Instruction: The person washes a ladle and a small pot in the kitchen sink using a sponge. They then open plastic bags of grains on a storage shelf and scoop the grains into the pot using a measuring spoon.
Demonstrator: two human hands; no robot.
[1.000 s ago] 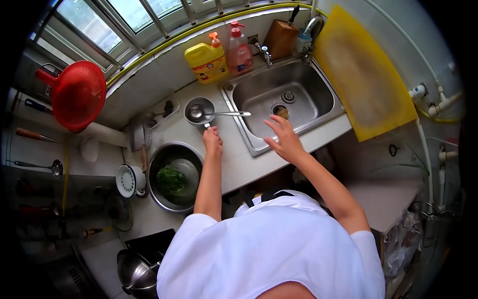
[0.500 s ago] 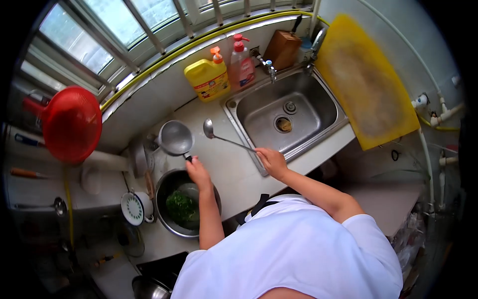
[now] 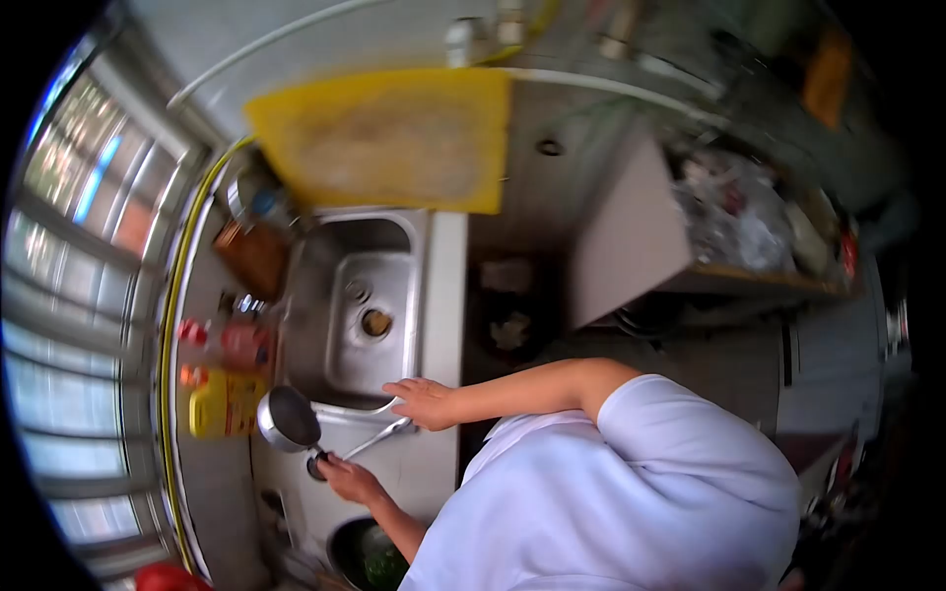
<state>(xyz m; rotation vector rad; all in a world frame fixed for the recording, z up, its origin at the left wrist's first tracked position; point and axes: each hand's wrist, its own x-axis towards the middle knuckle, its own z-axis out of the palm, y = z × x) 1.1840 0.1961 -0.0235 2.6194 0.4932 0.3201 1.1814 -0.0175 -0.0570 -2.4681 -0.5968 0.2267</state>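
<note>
My left hand [image 3: 353, 481] is closed round the dark handle of a small metal pan [image 3: 289, 419], held above the counter just beside the sink's near corner. A ladle [image 3: 379, 434] lies at a slant over the counter, its shiny handle end close to my right hand. My right hand [image 3: 424, 402] is by the sink's edge, fingers spread towards the basin and holding nothing. The metal sink [image 3: 382, 258] has a brownish thing in its drain. Below my left arm a metal bowl [image 3: 340, 552] with greens is partly cut off.
A yellow board [image 3: 384, 138] stands behind the sink. Along the window side are a knife block [image 3: 251, 258], a pink bottle [image 3: 244, 343] and a yellow bottle [image 3: 225, 404]. A cabinet [image 3: 631, 236] with plastic bags on it is at the right, and a red strainer [image 3: 169, 578] at the bottom edge.
The view has swung round to the right, bringing the cabinet into sight. My right hand has let go of the ladle, and the pan in my left hand is now nearer the sink.
</note>
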